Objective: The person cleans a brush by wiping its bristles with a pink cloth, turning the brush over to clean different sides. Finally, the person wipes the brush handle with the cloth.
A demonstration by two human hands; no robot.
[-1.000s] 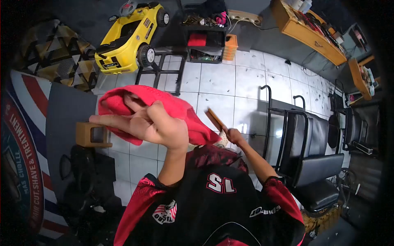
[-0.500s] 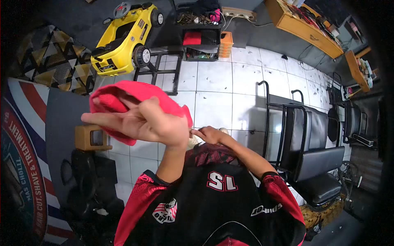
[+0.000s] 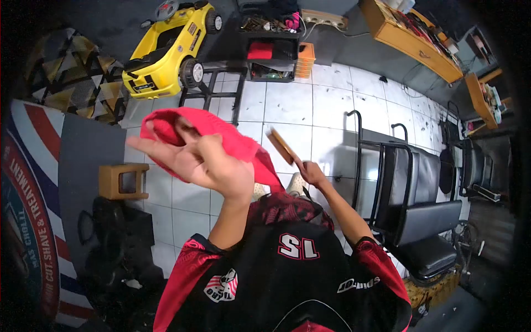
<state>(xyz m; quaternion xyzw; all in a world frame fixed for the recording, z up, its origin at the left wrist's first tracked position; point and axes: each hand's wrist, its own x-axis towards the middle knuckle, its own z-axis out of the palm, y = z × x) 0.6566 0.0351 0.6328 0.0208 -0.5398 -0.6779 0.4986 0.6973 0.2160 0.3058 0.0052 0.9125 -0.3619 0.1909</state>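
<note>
My left hand (image 3: 207, 160) is turned palm up, its fingers partly spread and some tucked into the folds of a red cloth item (image 3: 218, 124). The item looks like a cap, with one end hanging toward my legs; its full shape is hidden. My right hand (image 3: 312, 172) grips a wooden brush (image 3: 281, 146) by the handle. The brush head is tilted up to the left, apart from the red cloth.
A brown stool (image 3: 123, 181) stands to my left, near a barber-shop sign (image 3: 41, 221). Black chairs (image 3: 420, 216) are on the right. Ahead are a yellow toy car (image 3: 166, 55), a black metal frame (image 3: 213, 94), a black shelf rack (image 3: 271, 52) and a wooden drawer unit (image 3: 415, 47).
My right hand has swung up and to the right, bringing the brush into plain view. The red cloth item and my left hand have shifted slightly right, and its end now hangs lower.
</note>
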